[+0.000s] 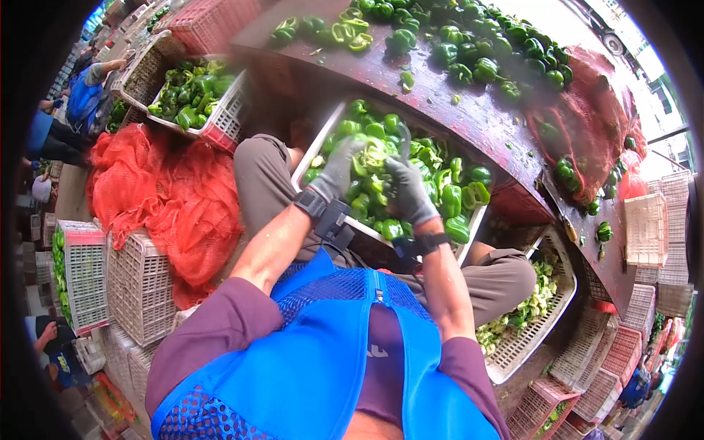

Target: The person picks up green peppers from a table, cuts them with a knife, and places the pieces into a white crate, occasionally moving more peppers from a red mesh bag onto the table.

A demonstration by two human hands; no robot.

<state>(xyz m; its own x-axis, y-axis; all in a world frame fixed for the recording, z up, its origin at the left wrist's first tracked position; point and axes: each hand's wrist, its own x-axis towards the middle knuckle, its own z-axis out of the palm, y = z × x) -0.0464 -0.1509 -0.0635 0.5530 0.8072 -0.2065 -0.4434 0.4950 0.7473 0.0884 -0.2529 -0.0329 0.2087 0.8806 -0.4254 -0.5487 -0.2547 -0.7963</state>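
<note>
My left hand (pixel 339 172), in a grey glove, is closed around a cut green bell pepper (pixel 372 157) whose pale inside shows. Close beside it is my right hand (pixel 412 192), also gloved, with its fingers curled around what looks like a small knife (pixel 404 139); its narrow grey blade points up and is blurred. Both hands are above a white plastic crate (pixel 317 139) between my knees, filled with whole and cut green bell peppers (pixel 451 198). The handle is hidden inside the right hand.
A dark table (pixel 440 110) carries whole peppers (pixel 484 70) and a red mesh sack (pixel 587 110). At left stand a crate of cut peppers (pixel 192 92) and red netting (pixel 176 198). A crate of pale trimmings (pixel 543 341) sits right. Other people (pixel 88 95) are far left.
</note>
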